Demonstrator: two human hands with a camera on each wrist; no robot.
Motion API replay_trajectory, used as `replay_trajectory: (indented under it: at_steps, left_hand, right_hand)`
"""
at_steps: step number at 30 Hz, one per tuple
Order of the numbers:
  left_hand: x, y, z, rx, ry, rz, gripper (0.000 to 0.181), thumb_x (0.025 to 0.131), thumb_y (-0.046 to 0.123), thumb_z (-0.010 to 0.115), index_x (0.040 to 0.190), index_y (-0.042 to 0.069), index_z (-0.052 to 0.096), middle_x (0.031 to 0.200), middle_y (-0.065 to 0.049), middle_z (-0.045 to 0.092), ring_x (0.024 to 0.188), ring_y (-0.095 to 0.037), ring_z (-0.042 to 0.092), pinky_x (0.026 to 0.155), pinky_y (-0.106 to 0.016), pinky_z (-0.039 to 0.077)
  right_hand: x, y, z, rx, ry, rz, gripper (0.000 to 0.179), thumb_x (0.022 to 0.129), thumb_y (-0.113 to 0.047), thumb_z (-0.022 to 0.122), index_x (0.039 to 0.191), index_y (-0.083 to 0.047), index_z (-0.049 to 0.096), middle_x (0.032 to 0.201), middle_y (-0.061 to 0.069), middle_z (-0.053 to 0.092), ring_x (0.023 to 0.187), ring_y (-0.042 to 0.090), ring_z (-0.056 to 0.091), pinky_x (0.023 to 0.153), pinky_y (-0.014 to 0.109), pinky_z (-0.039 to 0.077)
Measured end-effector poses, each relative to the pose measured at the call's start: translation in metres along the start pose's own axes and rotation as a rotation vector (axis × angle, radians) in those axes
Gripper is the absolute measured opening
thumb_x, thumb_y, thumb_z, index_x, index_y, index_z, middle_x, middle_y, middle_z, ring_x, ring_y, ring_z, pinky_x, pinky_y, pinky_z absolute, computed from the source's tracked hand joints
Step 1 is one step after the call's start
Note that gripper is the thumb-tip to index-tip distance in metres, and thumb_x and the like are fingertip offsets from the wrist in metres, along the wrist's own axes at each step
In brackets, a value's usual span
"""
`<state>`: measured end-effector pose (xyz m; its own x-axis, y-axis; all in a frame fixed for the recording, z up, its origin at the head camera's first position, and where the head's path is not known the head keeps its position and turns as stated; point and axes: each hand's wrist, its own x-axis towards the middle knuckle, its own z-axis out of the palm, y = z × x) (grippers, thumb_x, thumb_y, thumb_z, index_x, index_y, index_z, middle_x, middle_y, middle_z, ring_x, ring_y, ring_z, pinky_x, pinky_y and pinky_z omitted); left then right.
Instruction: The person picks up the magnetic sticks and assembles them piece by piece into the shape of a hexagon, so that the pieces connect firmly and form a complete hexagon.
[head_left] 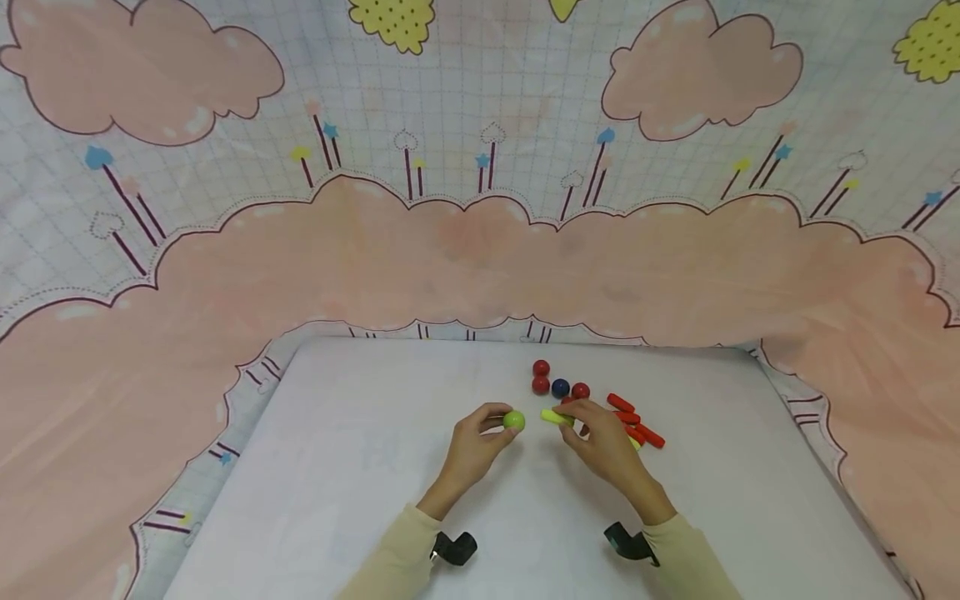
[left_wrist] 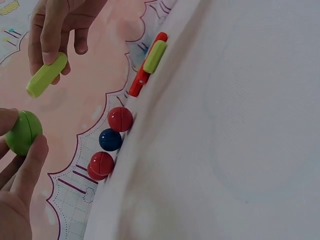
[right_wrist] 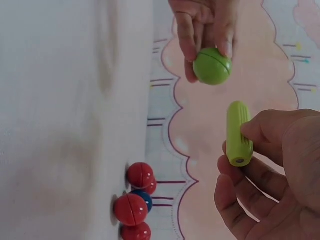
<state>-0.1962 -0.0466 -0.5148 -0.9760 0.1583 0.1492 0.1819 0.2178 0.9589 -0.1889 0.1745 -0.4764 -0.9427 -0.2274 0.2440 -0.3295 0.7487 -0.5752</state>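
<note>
Above the white table, my left hand (head_left: 472, 446) pinches a green ball (head_left: 514, 420) between thumb and fingers; a seam runs round it in the left wrist view. My right hand (head_left: 609, 442) holds a yellow-green stick (head_left: 553, 416) at its side, one end pointing toward the ball. Grooves and a small grey metal-looking spot in one end mark this stick (right_wrist: 239, 135) in the right wrist view. A gap separates ball and stick. Just beyond the right hand sit several red balls (head_left: 541, 367) and a blue ball (head_left: 560, 388), one red ball partly hidden by the fingers.
Several red sticks (head_left: 651, 436) lie right of my right hand, with a yellow-green stick (head_left: 635, 443) partly hidden by it. The white table (head_left: 337, 433) ends at a back edge, where a patterned pink cloth (head_left: 450, 258) rises. Black cameras (head_left: 456, 548) sit at both wrists.
</note>
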Motion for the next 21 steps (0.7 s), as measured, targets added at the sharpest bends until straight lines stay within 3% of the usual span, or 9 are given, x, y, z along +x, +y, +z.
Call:
replay_trajectory:
  at_steps: [4,8,11,15,21]
  left_hand:
    - [-0.008,0.015,-0.006,-0.018,0.005,-0.011,0.033,0.091,0.007,0.068,0.122,0.0,0.061,0.124,-0.018,0.064,0.117,-0.033,0.063,0.089,-0.027,0.055]
    - [-0.016,0.03,-0.013,-0.037,0.012,-0.02,0.032,0.091,0.003,0.066,0.122,-0.003,0.06,0.124,-0.02,0.063,0.117,-0.036,0.063,0.089,-0.029,0.055]
    - [-0.016,0.019,-0.015,-0.06,0.027,-0.015,0.032,0.09,0.006,0.068,0.121,0.001,0.062,0.123,-0.018,0.064,0.116,-0.033,0.064,0.089,-0.027,0.055]
    - [-0.016,0.004,-0.018,-0.09,0.025,-0.004,0.032,0.09,0.012,0.071,0.121,0.006,0.063,0.123,-0.016,0.064,0.116,-0.03,0.065,0.088,-0.025,0.055]
    - [-0.024,0.011,-0.02,-0.083,0.009,-0.017,0.032,0.091,0.006,0.068,0.122,0.002,0.061,0.124,-0.019,0.063,0.118,-0.033,0.063,0.088,-0.024,0.055]
  right_hand:
    - [0.001,-0.003,0.004,0.001,-0.015,-0.018,0.025,0.089,-0.015,0.071,0.114,-0.014,0.072,0.109,0.002,0.069,0.09,0.02,0.061,0.072,0.026,0.053]
    - [0.002,-0.006,0.009,0.002,-0.025,-0.045,0.024,0.09,-0.014,0.071,0.114,-0.014,0.071,0.108,0.003,0.068,0.091,0.022,0.061,0.073,0.032,0.055]
    - [0.003,-0.01,0.012,-0.001,-0.031,-0.059,0.025,0.089,-0.014,0.072,0.114,-0.015,0.071,0.109,0.003,0.068,0.091,0.021,0.061,0.074,0.035,0.056]
    - [0.003,-0.014,0.018,-0.007,-0.035,-0.064,0.025,0.088,-0.013,0.073,0.113,-0.016,0.072,0.109,0.002,0.069,0.089,0.018,0.059,0.072,0.027,0.053]
    - [0.001,-0.021,0.023,0.013,-0.047,-0.071,0.026,0.086,-0.011,0.074,0.112,-0.015,0.073,0.109,0.002,0.07,0.089,0.02,0.061,0.069,0.019,0.049]
